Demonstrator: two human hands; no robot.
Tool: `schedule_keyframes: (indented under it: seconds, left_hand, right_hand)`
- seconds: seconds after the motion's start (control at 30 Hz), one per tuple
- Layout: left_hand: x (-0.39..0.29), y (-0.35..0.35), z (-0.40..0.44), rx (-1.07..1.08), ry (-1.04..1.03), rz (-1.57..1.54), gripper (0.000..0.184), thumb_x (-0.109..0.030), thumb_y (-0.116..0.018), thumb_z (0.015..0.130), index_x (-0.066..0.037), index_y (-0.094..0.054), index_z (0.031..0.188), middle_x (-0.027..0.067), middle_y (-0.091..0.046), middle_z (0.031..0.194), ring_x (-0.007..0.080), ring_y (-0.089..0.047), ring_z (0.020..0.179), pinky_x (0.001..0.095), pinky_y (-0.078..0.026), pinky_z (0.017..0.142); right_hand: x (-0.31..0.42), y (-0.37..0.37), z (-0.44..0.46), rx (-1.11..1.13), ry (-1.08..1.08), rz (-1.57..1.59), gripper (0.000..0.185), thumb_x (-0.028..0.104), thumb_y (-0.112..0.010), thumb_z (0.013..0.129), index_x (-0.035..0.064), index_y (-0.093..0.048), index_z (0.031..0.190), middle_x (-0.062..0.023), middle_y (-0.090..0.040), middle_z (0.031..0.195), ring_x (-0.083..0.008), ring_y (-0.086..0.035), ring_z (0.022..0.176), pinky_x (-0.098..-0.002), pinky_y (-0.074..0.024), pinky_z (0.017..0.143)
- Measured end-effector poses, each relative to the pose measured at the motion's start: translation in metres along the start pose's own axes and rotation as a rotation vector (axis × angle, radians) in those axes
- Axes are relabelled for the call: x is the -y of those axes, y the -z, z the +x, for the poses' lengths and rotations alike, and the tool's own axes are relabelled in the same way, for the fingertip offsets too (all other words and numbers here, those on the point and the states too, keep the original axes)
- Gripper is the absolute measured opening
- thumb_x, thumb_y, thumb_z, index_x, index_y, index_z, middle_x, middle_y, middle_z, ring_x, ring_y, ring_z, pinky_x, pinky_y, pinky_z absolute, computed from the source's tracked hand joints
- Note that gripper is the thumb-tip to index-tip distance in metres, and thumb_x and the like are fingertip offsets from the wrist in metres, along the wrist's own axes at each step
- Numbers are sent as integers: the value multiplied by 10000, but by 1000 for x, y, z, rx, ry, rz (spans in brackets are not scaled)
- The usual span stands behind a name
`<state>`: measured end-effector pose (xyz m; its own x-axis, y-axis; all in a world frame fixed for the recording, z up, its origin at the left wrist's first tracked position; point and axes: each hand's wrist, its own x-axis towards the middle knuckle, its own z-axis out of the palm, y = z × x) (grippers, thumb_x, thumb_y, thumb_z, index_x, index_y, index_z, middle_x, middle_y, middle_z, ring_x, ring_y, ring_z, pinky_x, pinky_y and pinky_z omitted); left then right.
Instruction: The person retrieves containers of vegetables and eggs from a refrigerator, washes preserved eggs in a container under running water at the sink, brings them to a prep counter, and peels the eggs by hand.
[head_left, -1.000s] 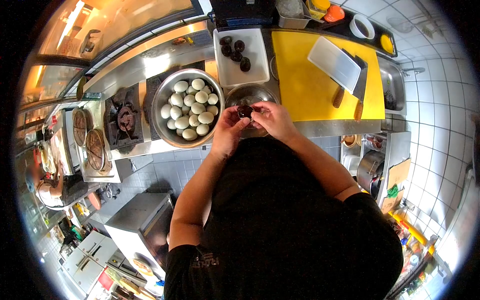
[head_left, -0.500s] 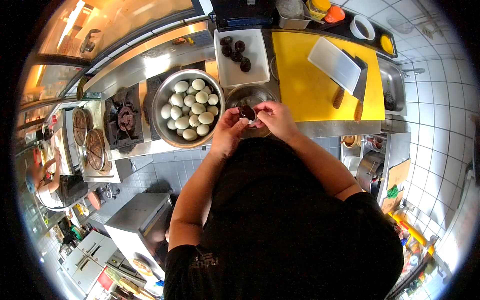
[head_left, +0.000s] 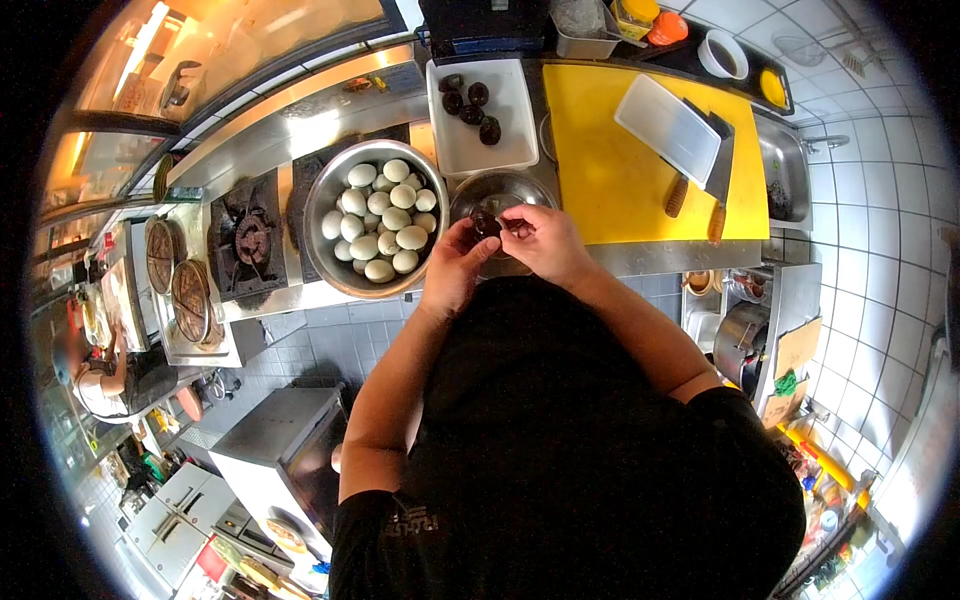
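A dark peeled egg (head_left: 485, 224) is held in my left hand (head_left: 458, 262), above the near part of a metal bowl (head_left: 503, 186). My right hand (head_left: 548, 240) is at the egg's right side, its thumb and forefinger pinched together; whatever lies between them is too small to name. To the left stands a large steel bowl (head_left: 320, 190) full of pale, greenish-white eggs (head_left: 397, 217). Behind the metal bowl, a white tray (head_left: 510, 135) holds several dark peeled eggs (head_left: 489, 130) toward its left side.
On the right lies a yellow cutting board (head_left: 600, 190) with a white plastic container (head_left: 668, 128), a cleaver (head_left: 722, 160) and another wooden handle (head_left: 677, 196). A sink (head_left: 790, 175) is beyond. Gas burners (head_left: 252, 240) stand left; a person (head_left: 100, 380) is at far left.
The dark egg has turned between my fingers, and the white patch seen on its lower side no longer shows. My hands have shifted only slightly. The person at far left has moved their arms.
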<state>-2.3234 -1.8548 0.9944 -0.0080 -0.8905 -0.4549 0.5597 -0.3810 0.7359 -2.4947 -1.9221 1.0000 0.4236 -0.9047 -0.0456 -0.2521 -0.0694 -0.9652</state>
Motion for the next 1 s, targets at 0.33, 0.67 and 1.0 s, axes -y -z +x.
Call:
schedule_keyframes:
  seconds: [0.33,0.67,1.0]
  left_hand:
    - [-9,-10,-6,-19,8,-133,437,1,-648,945,39,-485,1349,128,-645,1197,213,-625,1121,355,-515,998]
    - [-9,-9,-2,-22,-33,232,461,9,-683,911,27,-510,1338,114,-645,1190,184,-633,1062,310,-508,960]
    - [-1,-2,-3,18,-57,86,475,29,-629,907,7,-500,1363,104,-630,1213,179,-604,1100,309,-489,978]
  right_hand:
    - [-12,4,0,56,-245,290,183,-5,-628,930,-58,-607,1104,-83,-686,854,-128,-683,760,-268,-559,681]
    - [-13,0,-8,-34,-171,221,246,66,-684,888,-29,-620,1106,-136,-717,870,-147,-708,762,-299,-568,687]
    - [-2,2,-2,51,-29,89,384,172,-754,865,18,-615,1188,-161,-726,895,-234,-734,796,-351,-573,708]
